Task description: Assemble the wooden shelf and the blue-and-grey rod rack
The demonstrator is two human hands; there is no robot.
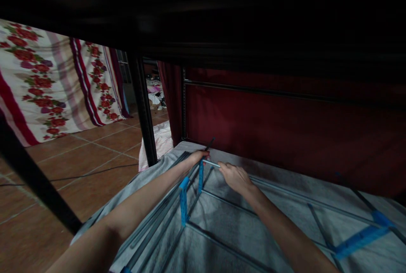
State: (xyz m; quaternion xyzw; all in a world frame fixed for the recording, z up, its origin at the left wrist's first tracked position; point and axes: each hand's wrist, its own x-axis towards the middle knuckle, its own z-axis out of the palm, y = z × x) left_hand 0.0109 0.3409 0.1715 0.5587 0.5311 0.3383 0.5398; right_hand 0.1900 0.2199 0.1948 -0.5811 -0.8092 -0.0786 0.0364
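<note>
A frame of grey metal tubes (222, 245) and blue plastic connectors (183, 201) lies on a grey cloth. My left hand (199, 156) is closed at the far upright blue connector (201, 176), beside a short dark rod tip (209, 144); what its fingers hold is largely hidden. My right hand (234, 175) has its fingers wrapped round a grey tube (211, 163) whose end meets the top of that connector. Another blue connector (363, 239) joins tubes at the right. Several loose tubes (152, 218) lie side by side beneath my left forearm.
A dark shelf (222, 19) hangs low overhead, with black metal posts (142, 112) at the left. A dark red curtain (285, 125) closes the back. Beyond the posts are a tiled floor (104, 150), a cable (95, 172) and a floral cloth (41, 86).
</note>
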